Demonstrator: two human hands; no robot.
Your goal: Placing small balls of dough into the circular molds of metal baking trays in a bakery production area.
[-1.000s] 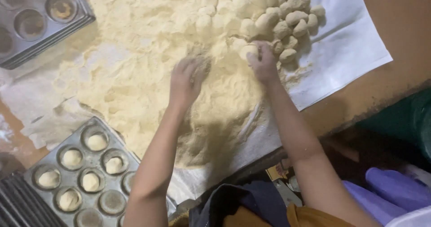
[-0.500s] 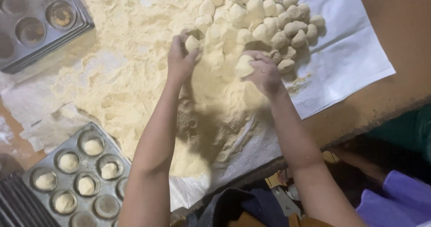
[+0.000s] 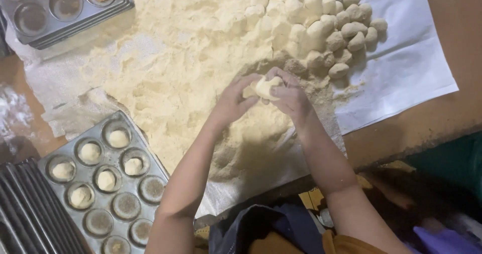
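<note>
Fingers (image 3: 273, 81) of both hands now close together around one pale round dough ball (image 3: 264, 87), where half a second ago each hand held its own piece apart. Left hand (image 3: 233, 101) and right hand (image 3: 291, 96) cup it just above the yellow floured desk (image 3: 165, 78), near the heap of dough lumps (image 3: 321, 28).

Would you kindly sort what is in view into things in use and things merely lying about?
In use: left hand, right hand, dough ball, dough pile, flour, part-filled muffin tray.
Lying about: empty trays, dark rack.
</note>
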